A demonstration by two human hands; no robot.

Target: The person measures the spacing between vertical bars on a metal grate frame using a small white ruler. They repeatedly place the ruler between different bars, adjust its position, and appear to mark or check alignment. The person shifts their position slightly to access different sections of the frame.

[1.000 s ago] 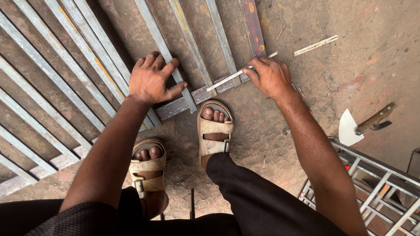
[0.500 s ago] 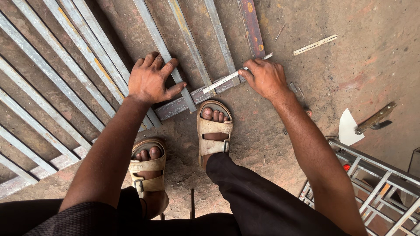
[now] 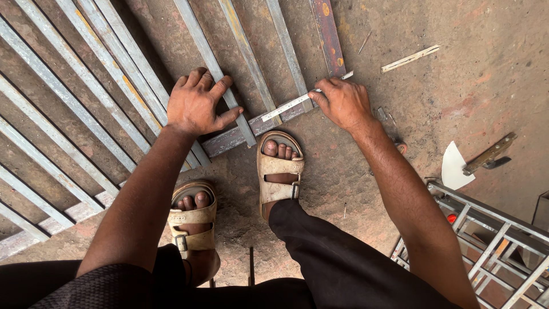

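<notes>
A metal grille frame [image 3: 86,109] of grey bars lies flat on the concrete floor. My left hand [image 3: 197,106] presses palm-down on the bars near the frame's bottom rail [image 3: 229,139], fingers spread. My right hand [image 3: 342,103] pinches the right end of a thin steel ruler [image 3: 289,106] that lies across the bottom rail and the bar ends. My two sandalled feet [image 3: 279,169] stand just below the rail.
A second welded frame [image 3: 492,246] sits at the lower right. A white flat piece with a metal tool [image 3: 489,154] on it lies at the right. A pale stick [image 3: 410,58] lies on the floor at the upper right.
My right hand has slid slightly left along the ruler. The left hand and the frame have stayed put.
</notes>
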